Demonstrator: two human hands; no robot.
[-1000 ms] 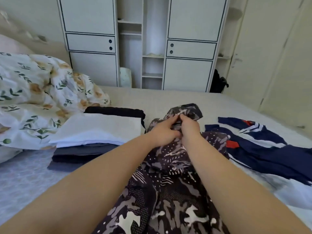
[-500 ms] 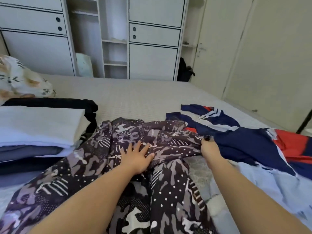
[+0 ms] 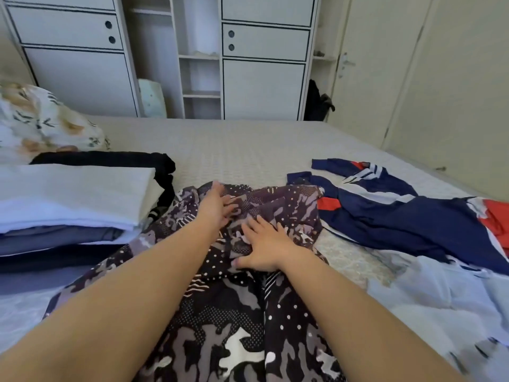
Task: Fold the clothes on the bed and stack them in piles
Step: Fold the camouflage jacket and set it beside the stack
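A dark camouflage-patterned garment (image 3: 237, 321) lies spread on the bed in front of me. My left hand (image 3: 216, 205) reaches over its far part with fingers extended, touching the cloth. My right hand (image 3: 264, 248) lies flat on the garment's middle, fingers spread, pressing it down. To the left stands a pile of folded clothes (image 3: 71, 205), white on top, grey and dark ones beneath. On the right lies an unfolded navy garment with red and white patches (image 3: 399, 216), and a pale blue garment (image 3: 440, 307) lies nearer me.
The bed (image 3: 248, 144) has a pale textured cover. A floral duvet (image 3: 41, 125) is bunched at the far left. A white wardrobe (image 3: 261, 78) with open shelves stands beyond the bed, and a door (image 3: 371, 64) is at the right.
My right hand has let go of the garment's right edge and moved left onto its middle. My left hand has slid farther away over the cloth. The camera has shifted slightly.
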